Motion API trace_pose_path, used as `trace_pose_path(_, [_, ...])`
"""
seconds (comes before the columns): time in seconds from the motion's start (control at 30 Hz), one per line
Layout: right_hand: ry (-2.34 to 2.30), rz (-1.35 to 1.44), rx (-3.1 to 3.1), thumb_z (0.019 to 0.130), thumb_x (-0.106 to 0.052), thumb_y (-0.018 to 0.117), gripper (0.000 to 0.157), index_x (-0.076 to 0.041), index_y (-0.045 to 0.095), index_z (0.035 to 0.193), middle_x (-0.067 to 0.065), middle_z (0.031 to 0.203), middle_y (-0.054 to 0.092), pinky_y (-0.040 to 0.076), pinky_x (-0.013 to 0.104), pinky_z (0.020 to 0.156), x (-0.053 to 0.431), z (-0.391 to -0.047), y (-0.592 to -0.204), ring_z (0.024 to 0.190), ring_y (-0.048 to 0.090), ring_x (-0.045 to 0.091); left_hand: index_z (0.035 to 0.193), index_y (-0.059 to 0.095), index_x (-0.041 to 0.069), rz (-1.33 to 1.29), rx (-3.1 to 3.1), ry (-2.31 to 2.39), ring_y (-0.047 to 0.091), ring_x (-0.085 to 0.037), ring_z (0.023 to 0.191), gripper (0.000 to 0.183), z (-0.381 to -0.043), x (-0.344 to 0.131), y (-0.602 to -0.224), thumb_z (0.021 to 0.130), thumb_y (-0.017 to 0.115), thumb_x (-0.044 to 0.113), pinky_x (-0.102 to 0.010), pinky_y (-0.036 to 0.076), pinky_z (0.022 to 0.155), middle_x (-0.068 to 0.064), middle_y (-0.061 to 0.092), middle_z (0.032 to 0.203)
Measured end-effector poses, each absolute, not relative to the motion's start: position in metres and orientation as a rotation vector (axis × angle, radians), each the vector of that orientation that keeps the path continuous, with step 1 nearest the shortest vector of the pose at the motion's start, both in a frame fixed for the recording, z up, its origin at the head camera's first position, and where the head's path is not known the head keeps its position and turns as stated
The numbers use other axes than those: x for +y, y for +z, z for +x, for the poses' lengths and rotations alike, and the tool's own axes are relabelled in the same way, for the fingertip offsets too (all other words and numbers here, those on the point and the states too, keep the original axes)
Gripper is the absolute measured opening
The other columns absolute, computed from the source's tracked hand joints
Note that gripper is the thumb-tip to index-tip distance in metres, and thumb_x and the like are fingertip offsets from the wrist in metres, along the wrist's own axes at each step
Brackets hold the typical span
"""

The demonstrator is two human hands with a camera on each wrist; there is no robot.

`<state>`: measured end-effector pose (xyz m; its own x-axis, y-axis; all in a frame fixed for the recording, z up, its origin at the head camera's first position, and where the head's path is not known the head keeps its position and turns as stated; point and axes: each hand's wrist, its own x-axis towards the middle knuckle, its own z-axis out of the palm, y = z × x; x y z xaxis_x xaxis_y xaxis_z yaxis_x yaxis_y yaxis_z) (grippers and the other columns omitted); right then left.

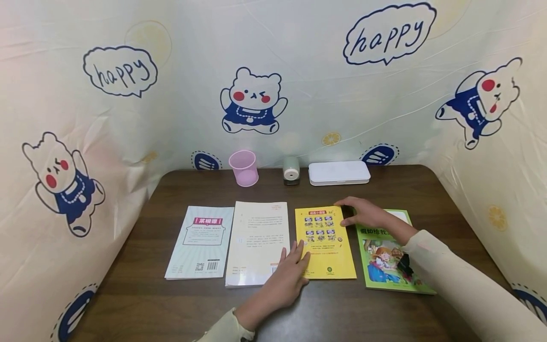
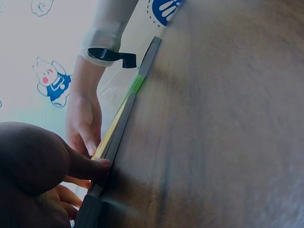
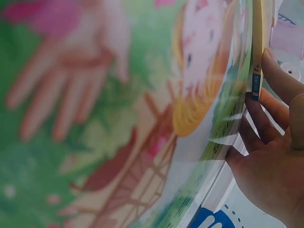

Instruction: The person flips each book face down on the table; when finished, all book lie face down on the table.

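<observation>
A yellow book point(image 1: 326, 261) lies flat between a white book point(image 1: 256, 242) and a green picture book point(image 1: 393, 280). My left hand point(image 1: 284, 275) spreads its fingers over the near left edge of the yellow book and the adjoining edge of the white one. In the left wrist view the left thumb point(image 2: 88, 166) touches a book's edge. At the yellow book's far right corner, my right hand point(image 1: 369, 213) touches the edges with forefinger and thumb. Its forearm passes over the green book, whose cover fills much of the right wrist view.
A pale blue book point(image 1: 198, 254) lies at the far left of the row. Along the back of the brown table point(image 1: 192, 187) stand a pink cup point(image 1: 245, 173), a green pencil sharpener point(image 1: 291, 170) and a white case point(image 1: 339, 172). Printed cloth point(image 1: 188, 38) hangs around the table.
</observation>
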<state>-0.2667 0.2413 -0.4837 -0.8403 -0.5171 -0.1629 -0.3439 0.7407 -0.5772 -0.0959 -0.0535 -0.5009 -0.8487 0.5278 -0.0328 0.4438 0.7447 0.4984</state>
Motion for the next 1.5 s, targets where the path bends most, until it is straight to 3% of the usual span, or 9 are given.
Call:
trace_pose_path(0.27, [-0.738,-0.71,2.636,0.094,-0.028,0.078,0.061,-0.005,0.056,0.146,0.018,0.142,0.056,0.044,0.059,0.109,0.24,-0.268,-0.486,0.13,0.053,0.038,0.152,0.046,-0.001,0.77,2.779,0.731,0.015,-0.035,0.158,0.063,-0.095,-0.053,-0.501,0.097,0.07,0.015,-0.057,0.013,0.126,-0.02,0.019,0.17])
trace_pose_path(1.03, [-0.649,-0.705,2.683,0.092,-0.033,0.08,0.069,-0.005,0.054,0.149,0.02,0.142,0.054,0.046,0.059,0.107,0.238,-0.266,-0.486,0.13,0.053,0.04,0.153,0.046,-0.001,0.759,2.783,0.72,0.013,-0.034,0.158,0.063,-0.096,-0.053,-0.503,0.097,0.07,0.015,-0.057,0.012,0.127,-0.019,0.017,0.17])
trace_pose_path(1.5, [-0.706,-0.633,2.731,0.092,-0.039,0.078,0.065,-0.007,0.058,0.146,0.019,0.141,0.057,0.045,0.061,0.107,0.264,-0.259,-0.485,0.131,0.053,0.041,0.152,0.046,-0.003,0.788,2.805,0.701,0.016,-0.036,0.157,0.062,-0.095,-0.053,-0.501,0.097,0.07,0.016,-0.058,0.014,0.126,-0.021,0.019,0.169])
